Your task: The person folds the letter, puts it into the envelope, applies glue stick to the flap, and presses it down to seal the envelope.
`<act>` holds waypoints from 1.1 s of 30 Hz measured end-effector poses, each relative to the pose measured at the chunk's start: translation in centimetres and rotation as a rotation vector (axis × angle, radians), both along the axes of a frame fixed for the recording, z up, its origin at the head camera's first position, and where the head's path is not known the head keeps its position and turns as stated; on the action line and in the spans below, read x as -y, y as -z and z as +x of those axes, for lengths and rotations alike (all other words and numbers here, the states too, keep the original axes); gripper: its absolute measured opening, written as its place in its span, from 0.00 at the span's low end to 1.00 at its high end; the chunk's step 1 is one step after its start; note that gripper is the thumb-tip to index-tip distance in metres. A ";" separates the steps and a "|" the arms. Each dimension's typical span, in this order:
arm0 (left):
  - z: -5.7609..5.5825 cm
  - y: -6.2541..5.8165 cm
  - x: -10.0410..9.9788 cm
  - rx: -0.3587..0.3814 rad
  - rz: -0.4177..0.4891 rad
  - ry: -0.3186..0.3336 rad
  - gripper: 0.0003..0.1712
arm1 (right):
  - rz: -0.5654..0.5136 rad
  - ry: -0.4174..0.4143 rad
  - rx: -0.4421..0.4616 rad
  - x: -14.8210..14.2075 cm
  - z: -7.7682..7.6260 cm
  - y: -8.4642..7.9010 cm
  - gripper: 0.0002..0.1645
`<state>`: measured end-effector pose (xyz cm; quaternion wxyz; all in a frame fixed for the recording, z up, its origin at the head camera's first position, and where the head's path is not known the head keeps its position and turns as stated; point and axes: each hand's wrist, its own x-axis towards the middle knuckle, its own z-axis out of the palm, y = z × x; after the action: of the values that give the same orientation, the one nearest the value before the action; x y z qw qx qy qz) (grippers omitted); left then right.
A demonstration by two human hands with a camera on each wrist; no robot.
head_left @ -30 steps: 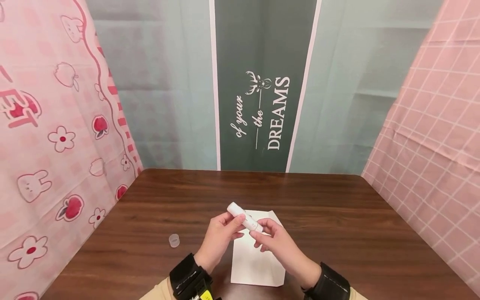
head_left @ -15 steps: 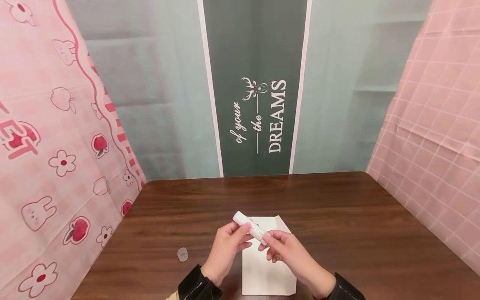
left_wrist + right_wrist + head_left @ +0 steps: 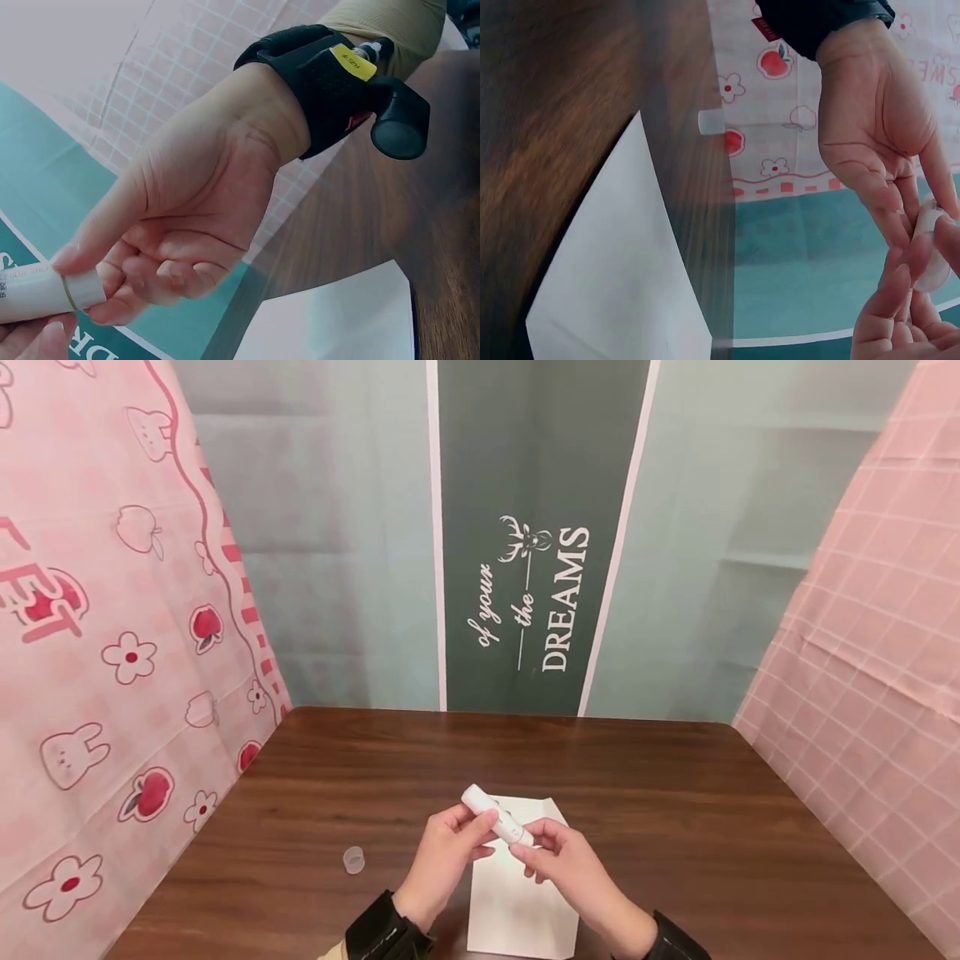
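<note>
Two bare hands share one small object over a dark brown wood-grain bench [image 3: 660, 810]. At the far left hangs a pink printed cloth [image 3: 127, 652] with flowers, red fruit and rabbits. Near that side of the bench, well apart from the hands, sits a small translucent cap [image 3: 354, 860]. A black left strap [image 3: 386, 928] wraps the wrist next in line, below the left hand [image 3: 448, 853]. Its thumb and fingers are nearly closed, gripping the upper body of a white tube [image 3: 498, 815]. Held in the air between the hands, the tube slants from upper left to lower right; in the left wrist view, a thin yellowish ring and some small print show near its right end. Behind and below the tube, a flat white piece [image 3: 517, 906] with angled corners lies on the bench. Beyond the bench's far edge hangs a teal cloth [image 3: 345, 568] with a dark green panel [image 3: 517, 452] reading "of your the DREAMS" sideways, beside a deer's head. To the right of the tube, the right hand [image 3: 566, 867] pinches its lower end between thumb and fingers, barely parted around it. A black right strap [image 3: 671, 939] circles that wrist. Farthest right hangs a pink cloth with a white grid [image 3: 862, 693].
</note>
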<state>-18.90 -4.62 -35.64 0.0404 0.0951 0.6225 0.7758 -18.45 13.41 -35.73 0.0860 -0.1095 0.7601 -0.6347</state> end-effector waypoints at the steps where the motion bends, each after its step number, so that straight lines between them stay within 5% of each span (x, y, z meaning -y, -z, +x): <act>1: 0.1 0.0 -0.1 -0.001 -0.002 0.011 0.23 | -0.006 -0.006 0.011 -0.2 0.1 0.1 0.17; 9: 0.3 0.2 -0.6 0.008 0.010 0.056 0.22 | -0.239 -0.262 0.199 -1.9 0.8 0.6 0.23; 19: 0.0 -0.1 -0.3 -0.005 -0.003 0.037 0.23 | -0.093 0.011 0.072 -1.2 1.2 0.4 0.21; 33: 0.2 0.2 -0.6 0.015 0.015 0.055 0.23 | -0.106 -0.004 0.036 -1.0 1.5 0.7 0.21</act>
<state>-18.66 -4.01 -35.86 0.0657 0.1066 0.6134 0.7797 -16.94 14.45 -36.44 0.0951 -0.1037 0.7236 -0.6757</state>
